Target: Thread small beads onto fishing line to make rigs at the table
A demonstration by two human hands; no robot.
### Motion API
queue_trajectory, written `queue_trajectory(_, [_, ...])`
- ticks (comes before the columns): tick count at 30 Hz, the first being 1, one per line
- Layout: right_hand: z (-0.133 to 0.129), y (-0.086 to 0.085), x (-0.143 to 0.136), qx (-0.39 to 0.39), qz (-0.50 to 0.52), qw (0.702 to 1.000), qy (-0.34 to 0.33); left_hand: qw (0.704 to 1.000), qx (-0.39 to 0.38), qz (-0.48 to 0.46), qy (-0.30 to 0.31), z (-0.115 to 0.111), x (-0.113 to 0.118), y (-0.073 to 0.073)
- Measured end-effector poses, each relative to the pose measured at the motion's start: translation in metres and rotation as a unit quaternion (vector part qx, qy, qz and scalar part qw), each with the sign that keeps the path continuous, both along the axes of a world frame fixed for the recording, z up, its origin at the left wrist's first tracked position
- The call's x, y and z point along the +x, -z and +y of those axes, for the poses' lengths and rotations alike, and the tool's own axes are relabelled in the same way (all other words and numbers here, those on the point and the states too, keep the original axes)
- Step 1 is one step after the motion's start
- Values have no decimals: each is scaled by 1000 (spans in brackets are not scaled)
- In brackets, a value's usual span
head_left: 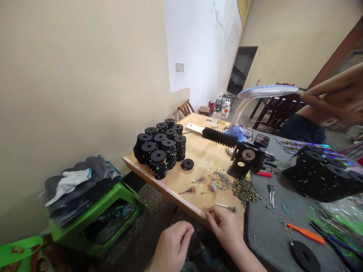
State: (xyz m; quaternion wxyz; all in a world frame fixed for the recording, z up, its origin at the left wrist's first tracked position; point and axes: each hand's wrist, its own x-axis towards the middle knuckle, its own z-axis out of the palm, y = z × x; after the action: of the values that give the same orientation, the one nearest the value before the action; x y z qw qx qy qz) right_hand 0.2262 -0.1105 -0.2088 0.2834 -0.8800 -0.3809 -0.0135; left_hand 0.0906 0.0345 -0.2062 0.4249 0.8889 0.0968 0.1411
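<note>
My left hand [173, 244] is in front of the table's near edge, thumb and fingers pressed together; whatever they hold, if anything, is too small to make out. At the edge of the wooden table [195, 151], my right hand [225, 226] has its fingers curled and pinched, and I cannot see a thing in them. A short white-handled brush [226, 207] lies just beyond the right hand. Past it are a heap of brass-coloured beads [245, 192], small grey pieces [222, 179] and an orange-tipped tuft [191, 189]. A single black foam ring [188, 164] lies flat nearby.
Stacks of black foam spools [158, 158] stand at the left. A black clamp device [246, 156] holds a ribbed rod beside a desk lamp [268, 90]. An orange tool [306, 233] lies on the grey mat [272, 226]. A person [326, 98] stands at the right.
</note>
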Motion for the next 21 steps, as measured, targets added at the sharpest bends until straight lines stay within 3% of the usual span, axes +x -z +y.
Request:
queue_trajectory(4, [3, 0, -3, 19, -35, 999, 10, 996, 36, -62, 46, -18, 0, 10])
queue_trajectory(9, [10, 5, -6, 12, -76, 997, -2, 992, 96, -82, 26, -35, 4, 28])
queue_trajectory(14, [12, 14, -7, -41, -125, 991, -13, 989, 128, -48, 53, -31, 6, 25])
queue_trajectory(21, [13, 14, -8, -57, -172, 983, -19, 993, 106, -12, 55, -25, 9, 22])
